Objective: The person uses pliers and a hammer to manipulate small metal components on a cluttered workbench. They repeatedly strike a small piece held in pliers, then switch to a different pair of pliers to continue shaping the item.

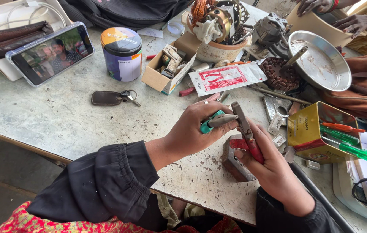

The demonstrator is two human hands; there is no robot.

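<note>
My left hand (192, 129) is clenched around teal-handled steel pliers (218, 120), their long axis pointing right. Their nose meets the red-handled steel pliers (247, 134) that my right hand (274, 172) grips, slanting upward above the small grey metal block (234, 163).

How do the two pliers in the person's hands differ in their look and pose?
The teal-handled pliers lie in the left hand, jaws pointing right; the red-handled pliers stand in the right hand, jaws pointing up and left. The teal handle is mostly hidden; the red handle shows plainly. Both have grey metal jaws, meeting above the table.
</note>
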